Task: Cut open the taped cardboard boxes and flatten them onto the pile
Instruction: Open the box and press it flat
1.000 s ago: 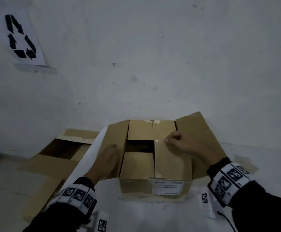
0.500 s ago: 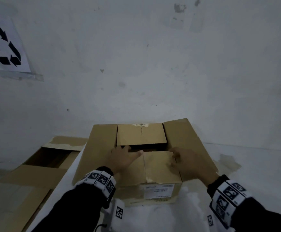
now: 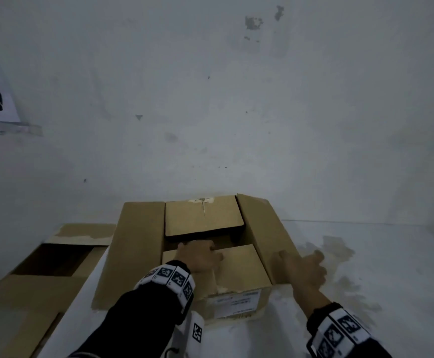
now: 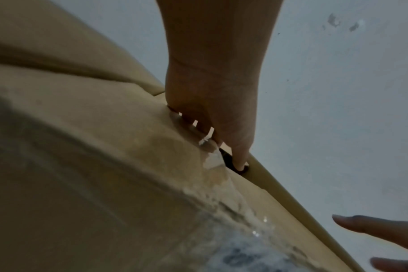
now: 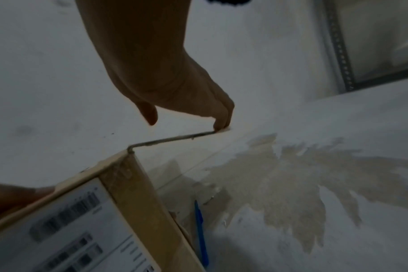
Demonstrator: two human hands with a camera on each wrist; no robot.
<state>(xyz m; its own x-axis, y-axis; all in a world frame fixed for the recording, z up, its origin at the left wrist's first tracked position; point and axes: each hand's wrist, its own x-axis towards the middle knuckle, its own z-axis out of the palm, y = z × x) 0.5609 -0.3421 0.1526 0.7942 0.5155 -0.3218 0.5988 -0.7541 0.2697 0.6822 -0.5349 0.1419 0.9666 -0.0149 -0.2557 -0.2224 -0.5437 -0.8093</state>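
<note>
Box on table, directly ahead, long axis running away from the person. Left hand hooks the near flap; right hand, fingers relaxed, presses the right flap outward. Pile lies left.

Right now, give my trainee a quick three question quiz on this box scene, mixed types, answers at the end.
1. True or false: the cardboard box has its top flaps open.
2. Which hand touches the box's right side flap? A left hand B right hand
3. Fill in: flattened cardboard lies to the box's ____.

Key: 1 true; 2 B; 3 left.
</note>
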